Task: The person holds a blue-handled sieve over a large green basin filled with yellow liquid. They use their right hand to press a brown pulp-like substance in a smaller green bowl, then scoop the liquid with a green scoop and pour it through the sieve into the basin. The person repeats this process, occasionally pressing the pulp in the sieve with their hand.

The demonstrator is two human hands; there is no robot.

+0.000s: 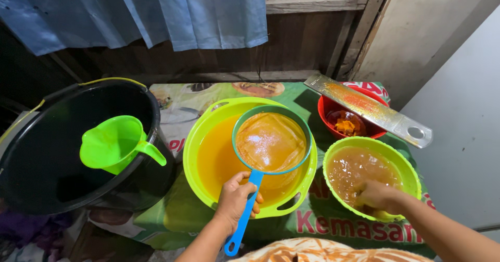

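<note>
A round mesh strainer with a teal rim and blue plastic handle (271,143), full of orange pulp, rests over a large lime-green plastic basin (205,137) of orange liquid on the counter (333,223). The left hand (235,197) grips its handle. The right hand (380,195) dips into a smaller green bowl (411,173) of pulpy liquid, its grip hidden. A green plastic jug (117,145) floats in a black bucket (156,105) well to the left.

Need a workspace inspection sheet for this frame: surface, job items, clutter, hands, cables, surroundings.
Surface: table under a green printed cloth.
Job's things: blue-handled round strainer full of orange pulp, over a large lime-green plastic basin of orange liquid; small lime-green bowl of pulpy liquid.
Clutter: red bowl with orange pieces, flat metal grater laid across it; black bucket of water with a green plastic scoop.
Grippers: left hand grips the strainer handle; right hand is in the small bowl, fingers hidden.
Cables: nothing seen.
Surroundings: blue curtain, wooden wall.
</note>
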